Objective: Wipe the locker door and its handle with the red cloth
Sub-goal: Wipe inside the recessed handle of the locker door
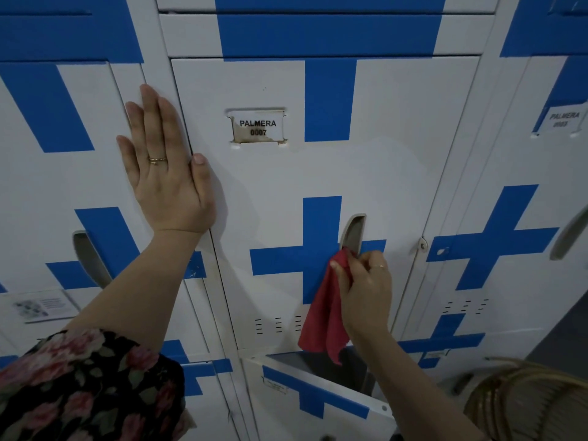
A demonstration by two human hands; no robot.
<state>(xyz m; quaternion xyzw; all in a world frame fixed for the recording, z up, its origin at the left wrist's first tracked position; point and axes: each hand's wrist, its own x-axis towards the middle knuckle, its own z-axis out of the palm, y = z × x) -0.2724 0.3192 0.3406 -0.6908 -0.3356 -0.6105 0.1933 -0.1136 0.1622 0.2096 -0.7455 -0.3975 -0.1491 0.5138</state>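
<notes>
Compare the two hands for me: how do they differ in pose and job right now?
The left hand lies flat, fingers straight, straddling the left edge of the door; the right hand is curled round the red cloth. The left hand holds nothing and sits up near the label; the right hand is lower, pressing the cloth at the bottom of the handle recess. Each wears a ring.
</notes>
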